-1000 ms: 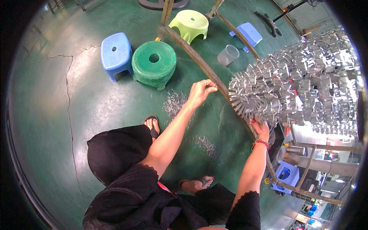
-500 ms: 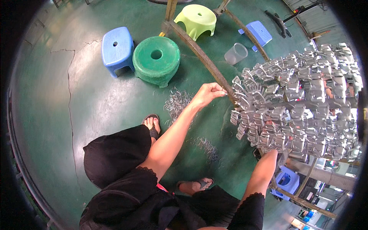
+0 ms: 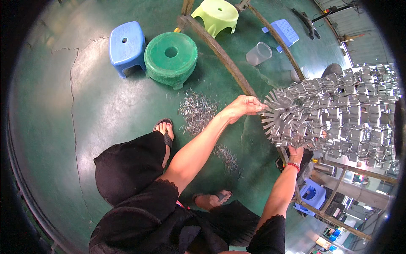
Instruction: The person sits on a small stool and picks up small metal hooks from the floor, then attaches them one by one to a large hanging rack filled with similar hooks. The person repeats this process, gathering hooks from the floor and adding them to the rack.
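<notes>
A long, roughly cylindrical cluster of silver metal clip-like parts (image 3: 338, 114) hangs in rows at the right, its fanned end towards me. My left hand (image 3: 244, 106) is at that fanned end, thumb and fingers pinched together at the edge of the outermost metal tabs. Whatever is between the fingertips is too small to make out. My right hand (image 3: 296, 151), below a red bead bracelet (image 3: 292, 166), reaches up against the underside of the cluster. Its fingers are mostly hidden behind the metal parts.
Thin bent wire pieces (image 3: 198, 112) lie heaped on the green floor, with a smaller scatter nearer my feet. A wooden frame bar (image 3: 224, 59) runs beside the cluster. Blue (image 3: 127, 44), green (image 3: 171, 59) and lime stools (image 3: 218, 16) stand beyond, near a translucent bucket (image 3: 259, 54).
The cluster has turned, so its fanned end now faces me more. My left hand has moved right to its edge. More of my right hand and its bracelet now shows beneath.
</notes>
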`<state>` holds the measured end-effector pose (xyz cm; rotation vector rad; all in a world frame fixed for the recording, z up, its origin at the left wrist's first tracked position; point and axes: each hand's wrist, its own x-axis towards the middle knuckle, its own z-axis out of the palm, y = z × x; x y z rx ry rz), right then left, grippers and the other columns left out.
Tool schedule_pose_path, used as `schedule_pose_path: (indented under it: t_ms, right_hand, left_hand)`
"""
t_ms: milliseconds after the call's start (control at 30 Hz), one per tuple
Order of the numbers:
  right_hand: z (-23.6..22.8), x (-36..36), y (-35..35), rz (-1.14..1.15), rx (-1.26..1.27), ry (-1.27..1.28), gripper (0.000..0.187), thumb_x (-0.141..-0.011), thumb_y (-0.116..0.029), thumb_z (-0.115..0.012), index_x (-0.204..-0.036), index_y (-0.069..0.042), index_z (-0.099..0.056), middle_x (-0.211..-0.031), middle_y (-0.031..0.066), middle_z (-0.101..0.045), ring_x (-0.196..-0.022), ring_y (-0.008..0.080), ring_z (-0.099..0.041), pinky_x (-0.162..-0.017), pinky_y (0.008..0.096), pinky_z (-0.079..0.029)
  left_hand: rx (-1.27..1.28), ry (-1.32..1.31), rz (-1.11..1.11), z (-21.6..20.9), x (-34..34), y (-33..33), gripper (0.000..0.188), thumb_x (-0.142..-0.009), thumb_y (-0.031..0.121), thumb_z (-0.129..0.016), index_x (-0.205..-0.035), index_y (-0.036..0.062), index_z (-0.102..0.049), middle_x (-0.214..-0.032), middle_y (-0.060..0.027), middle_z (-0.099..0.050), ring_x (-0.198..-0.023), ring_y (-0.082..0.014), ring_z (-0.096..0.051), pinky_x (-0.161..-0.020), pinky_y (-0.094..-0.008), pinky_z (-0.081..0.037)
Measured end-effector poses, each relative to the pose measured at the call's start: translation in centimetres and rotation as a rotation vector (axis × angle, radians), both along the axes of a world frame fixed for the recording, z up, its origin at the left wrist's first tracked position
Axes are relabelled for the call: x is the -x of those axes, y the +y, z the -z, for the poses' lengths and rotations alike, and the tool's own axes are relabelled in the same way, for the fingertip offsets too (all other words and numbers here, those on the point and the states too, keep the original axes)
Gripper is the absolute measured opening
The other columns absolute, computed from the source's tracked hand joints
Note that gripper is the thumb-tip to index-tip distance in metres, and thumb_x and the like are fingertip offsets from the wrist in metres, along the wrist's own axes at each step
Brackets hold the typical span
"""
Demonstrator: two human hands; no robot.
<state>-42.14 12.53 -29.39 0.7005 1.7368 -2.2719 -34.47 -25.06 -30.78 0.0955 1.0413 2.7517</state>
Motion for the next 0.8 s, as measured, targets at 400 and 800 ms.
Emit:
schedule_pose_path:
  t_ms: [400, 800]
  right_hand:
    - [-1.0, 1.3, -2.5, 0.074, 0.01, 0.061, 0.042, -0.088, -0.033, -0.041, -0.109, -0.001, -0.055, -0.108, 0.0169, -0.057, -0.102, 0.0352, -0.052, -0.082, 0.0485, -0.043]
    - [-0.7, 3.6, -4.2, 0.156, 0.049, 0.118, 0.046, -0.089, -0.037, -0.038, -0.111, 0.0, -0.054, -0.11, 0.0172, -0.056, -0.104, 0.0345, -0.051, -0.084, 0.0476, -0.043]
  left_hand:
    - [0.053, 0.035, -0.007, -0.1, -0.7, -0.7, 0.006, -0.079, 0.006, -0.067, -0.08, 0.0045, -0.061, -0.093, -0.0079, -0.065, -0.107, -0.0184, -0.056, -0.089, -0.0285, -0.044]
    - [0.182, 0.192, 0.114, -0.3, -2.0, -1.3, 0.01, -0.079, 0.001, -0.064, -0.089, -0.0004, -0.063, -0.097, -0.0055, -0.064, -0.103, -0.0145, -0.055, -0.09, -0.0299, -0.043]
